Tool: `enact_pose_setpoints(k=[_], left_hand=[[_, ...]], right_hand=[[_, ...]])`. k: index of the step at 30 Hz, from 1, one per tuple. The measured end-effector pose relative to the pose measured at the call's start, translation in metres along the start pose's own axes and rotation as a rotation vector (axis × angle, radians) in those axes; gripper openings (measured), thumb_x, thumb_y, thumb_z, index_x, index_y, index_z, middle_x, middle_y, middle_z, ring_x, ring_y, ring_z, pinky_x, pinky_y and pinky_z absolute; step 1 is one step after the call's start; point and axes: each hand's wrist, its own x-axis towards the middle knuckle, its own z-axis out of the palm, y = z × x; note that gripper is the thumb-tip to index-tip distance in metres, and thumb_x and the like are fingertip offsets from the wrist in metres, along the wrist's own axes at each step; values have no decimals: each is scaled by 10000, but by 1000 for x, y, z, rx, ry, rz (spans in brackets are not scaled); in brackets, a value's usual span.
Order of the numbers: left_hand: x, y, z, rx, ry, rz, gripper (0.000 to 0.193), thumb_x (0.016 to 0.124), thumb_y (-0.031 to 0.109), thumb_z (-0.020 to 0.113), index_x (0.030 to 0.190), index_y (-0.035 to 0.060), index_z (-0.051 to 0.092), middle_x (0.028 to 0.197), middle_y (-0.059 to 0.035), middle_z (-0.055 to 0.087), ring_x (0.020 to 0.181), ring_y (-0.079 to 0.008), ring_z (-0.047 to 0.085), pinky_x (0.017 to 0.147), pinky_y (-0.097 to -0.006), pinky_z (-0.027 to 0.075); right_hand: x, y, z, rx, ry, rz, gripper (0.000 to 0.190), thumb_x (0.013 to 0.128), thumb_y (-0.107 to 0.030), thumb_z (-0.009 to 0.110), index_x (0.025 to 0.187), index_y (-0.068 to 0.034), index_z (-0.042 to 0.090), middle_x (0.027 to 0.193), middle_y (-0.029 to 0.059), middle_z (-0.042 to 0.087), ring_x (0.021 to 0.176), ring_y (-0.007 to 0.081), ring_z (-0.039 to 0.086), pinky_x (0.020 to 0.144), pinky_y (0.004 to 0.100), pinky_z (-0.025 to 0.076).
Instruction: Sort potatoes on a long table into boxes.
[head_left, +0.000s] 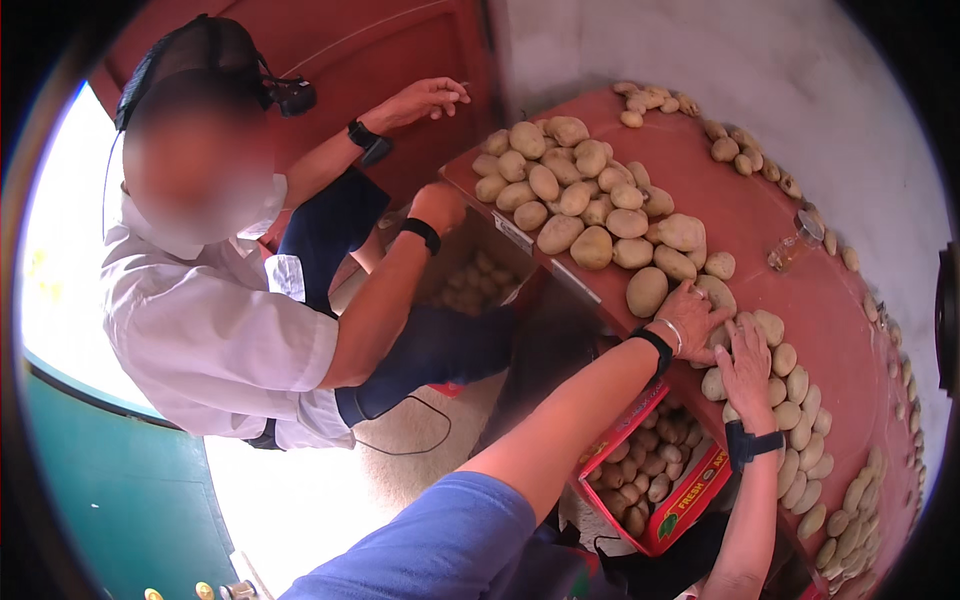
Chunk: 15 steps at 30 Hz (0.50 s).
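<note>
My left hand (691, 322), with a ring, a bracelet and a dark wristband, rests among potatoes near the front edge of the red table (832, 330). Its fingers touch a large potato (716, 294). Right beside it, my right hand (746, 367), wearing a black watch, lies over other potatoes, fingertips close to the left hand's. What sits under both palms is mostly hidden, so a firm grip cannot be made out. A big potato pile (585, 187) spreads to the left of my hands. Longer, flatter rows of potatoes (806, 442) run to the right.
Below the table edge stands a red cardboard box (682, 499) of potatoes. Another person (225, 322) sits at left, one hand (439, 208) by the table corner above more potatoes (480, 283). A glass jar (795, 241) lies near the back; small potatoes (742, 154) line the wall.
</note>
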Motion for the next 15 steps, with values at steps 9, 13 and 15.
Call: enact_pose_setpoints(k=[9,13,15], left_hand=[[-3,1,-1,-83,12,-14,842,682,682,586,1320,148,457,1087,-131,641,1180,-301,498,1050,-470,245],[-5,3,-3,-74,-31,-24,872,704,713,551,1344,132,440,1121,-140,621,1214,-304,464,1076,-468,212],[-5,3,-3,-80,-27,-21,874,710,714,547,1350,128,437,1142,-136,616,1222,-305,459,1077,-469,210]], right_hand=[[-20,0,-20,324,257,43,438,931,-192,473,1339,-33,449,1439,186,364,1359,323,307,1118,411,221],[-75,64,-57,305,530,226,410,963,-185,444,1329,-2,444,1369,172,445,1299,278,387,1087,371,280],[-120,105,-75,211,650,375,395,970,-178,446,1326,-7,443,1335,166,467,1248,268,425,1063,360,301]])
